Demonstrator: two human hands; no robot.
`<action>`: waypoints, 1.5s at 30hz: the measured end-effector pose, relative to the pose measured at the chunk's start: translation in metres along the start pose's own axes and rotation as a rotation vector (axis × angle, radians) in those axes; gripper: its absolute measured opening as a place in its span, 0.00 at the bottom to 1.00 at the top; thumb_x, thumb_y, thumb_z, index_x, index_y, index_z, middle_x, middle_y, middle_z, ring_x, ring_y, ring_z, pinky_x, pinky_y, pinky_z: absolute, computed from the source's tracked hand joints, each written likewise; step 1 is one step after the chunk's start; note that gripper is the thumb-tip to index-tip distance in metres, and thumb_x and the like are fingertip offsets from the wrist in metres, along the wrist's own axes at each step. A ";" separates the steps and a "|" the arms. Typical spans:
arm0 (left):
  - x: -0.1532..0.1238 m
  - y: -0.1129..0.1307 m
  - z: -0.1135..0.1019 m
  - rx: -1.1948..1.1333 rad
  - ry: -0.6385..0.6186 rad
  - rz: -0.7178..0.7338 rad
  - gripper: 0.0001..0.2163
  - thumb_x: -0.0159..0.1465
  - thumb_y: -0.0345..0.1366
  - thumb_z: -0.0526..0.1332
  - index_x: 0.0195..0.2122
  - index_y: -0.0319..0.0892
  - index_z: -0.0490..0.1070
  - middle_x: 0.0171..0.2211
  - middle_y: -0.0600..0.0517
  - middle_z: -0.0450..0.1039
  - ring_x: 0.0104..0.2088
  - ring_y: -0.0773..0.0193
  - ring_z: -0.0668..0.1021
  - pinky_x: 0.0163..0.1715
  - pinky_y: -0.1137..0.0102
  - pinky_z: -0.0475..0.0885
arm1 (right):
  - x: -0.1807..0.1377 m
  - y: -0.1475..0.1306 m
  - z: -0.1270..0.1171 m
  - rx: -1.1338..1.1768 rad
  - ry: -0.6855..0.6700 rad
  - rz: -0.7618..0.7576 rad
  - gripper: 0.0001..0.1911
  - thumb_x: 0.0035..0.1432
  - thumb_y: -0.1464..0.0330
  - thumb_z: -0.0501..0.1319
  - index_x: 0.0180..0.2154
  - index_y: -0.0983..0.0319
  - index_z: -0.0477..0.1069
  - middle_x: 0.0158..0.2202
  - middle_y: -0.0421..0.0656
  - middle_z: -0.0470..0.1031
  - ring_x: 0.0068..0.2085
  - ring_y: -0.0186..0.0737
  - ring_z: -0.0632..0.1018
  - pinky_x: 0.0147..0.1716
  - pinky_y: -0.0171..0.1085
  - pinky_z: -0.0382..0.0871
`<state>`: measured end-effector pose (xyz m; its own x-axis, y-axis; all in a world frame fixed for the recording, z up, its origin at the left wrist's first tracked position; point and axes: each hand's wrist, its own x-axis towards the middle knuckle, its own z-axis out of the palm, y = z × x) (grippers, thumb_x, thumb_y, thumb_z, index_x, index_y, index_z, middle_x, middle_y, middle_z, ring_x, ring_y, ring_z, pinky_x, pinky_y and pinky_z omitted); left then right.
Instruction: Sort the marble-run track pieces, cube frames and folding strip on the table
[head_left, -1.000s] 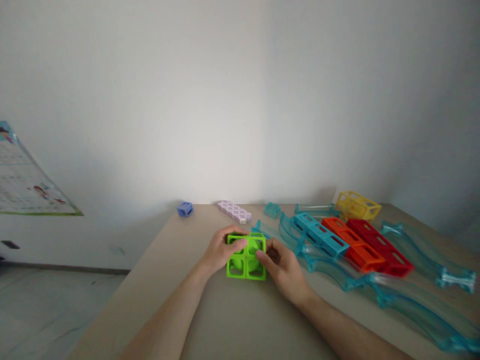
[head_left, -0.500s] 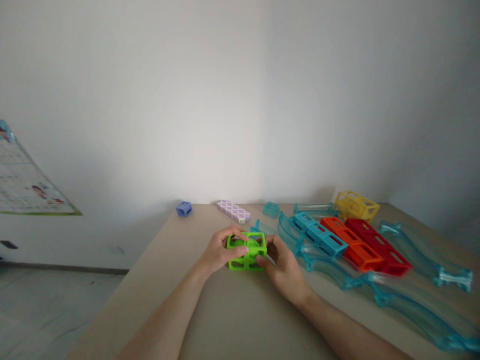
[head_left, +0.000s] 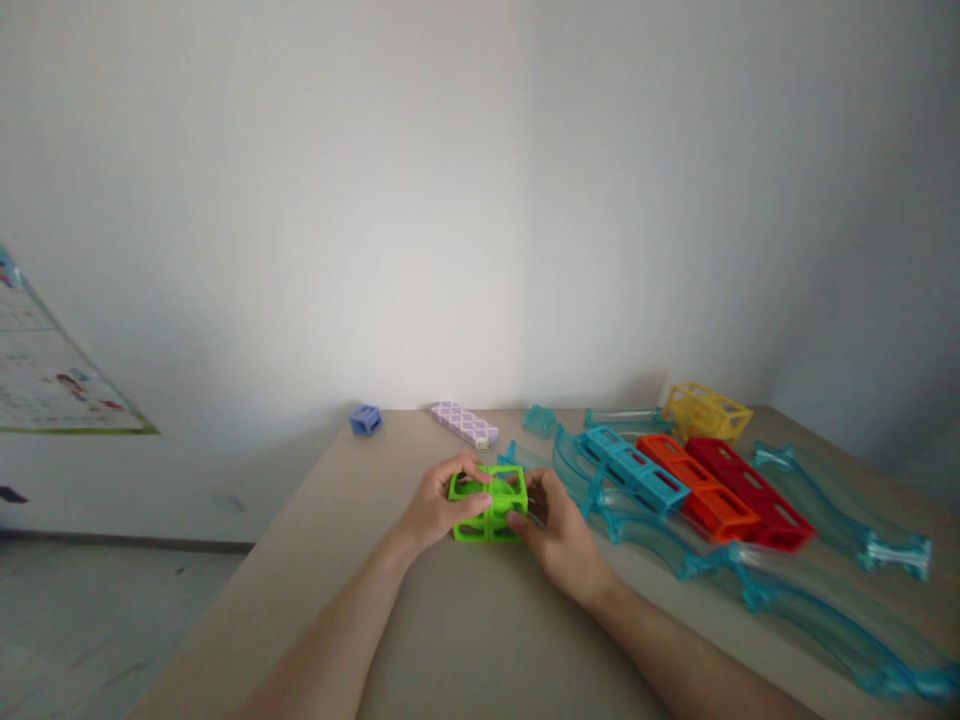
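At the far left edge of the table (head_left: 465,630) lies a violet-blue cube frame (head_left: 366,420), well apart from both hands. The left hand (head_left: 433,503) is closed on the left end of the green block (head_left: 490,523), thumb on the front, fingers over the top. The block is located centrally, in front of the patterned box (head_left: 465,425). Its cells are joined into one unit; release from the hands remains outstanding, and the pictures do not show whether further joining is left. An open-framed face points toward the wearer; the long axis appears to run left to right, approximately level. The right hand (head_left: 559,530) grips the right end, thumb forward. Further right, the light-blue row (head_left: 634,469), orange row (head_left: 699,488) and red row (head_left: 750,494) lie assembled, apart from the block.
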<state>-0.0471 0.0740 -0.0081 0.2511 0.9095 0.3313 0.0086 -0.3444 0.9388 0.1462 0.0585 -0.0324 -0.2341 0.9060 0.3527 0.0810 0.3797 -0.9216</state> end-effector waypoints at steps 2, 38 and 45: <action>-0.001 -0.001 0.000 -0.020 0.006 -0.041 0.12 0.52 0.39 0.70 0.35 0.40 0.74 0.32 0.53 0.71 0.32 0.65 0.72 0.32 0.73 0.66 | -0.001 0.003 0.000 0.026 -0.010 0.016 0.14 0.55 0.68 0.61 0.41 0.59 0.58 0.36 0.41 0.71 0.37 0.39 0.75 0.37 0.39 0.72; 0.006 -0.001 0.009 -0.342 0.200 -0.530 0.12 0.49 0.41 0.69 0.28 0.40 0.71 0.22 0.52 0.76 0.23 0.61 0.78 0.25 0.67 0.74 | 0.001 -0.030 -0.026 -1.114 0.173 -0.131 0.12 0.56 0.73 0.57 0.41 0.61 0.75 0.40 0.49 0.77 0.42 0.51 0.75 0.39 0.42 0.63; 0.003 -0.004 0.011 -0.099 0.112 -0.456 0.11 0.53 0.43 0.66 0.28 0.40 0.74 0.22 0.53 0.74 0.24 0.62 0.76 0.24 0.71 0.69 | 0.001 -0.022 -0.031 -1.243 0.139 -0.108 0.10 0.56 0.73 0.59 0.39 0.60 0.76 0.37 0.48 0.77 0.43 0.52 0.73 0.41 0.46 0.56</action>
<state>-0.0360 0.0751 -0.0117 0.1368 0.9841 -0.1133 0.0002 0.1143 0.9934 0.1739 0.0565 -0.0066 -0.1985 0.8425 0.5007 0.9427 0.3040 -0.1377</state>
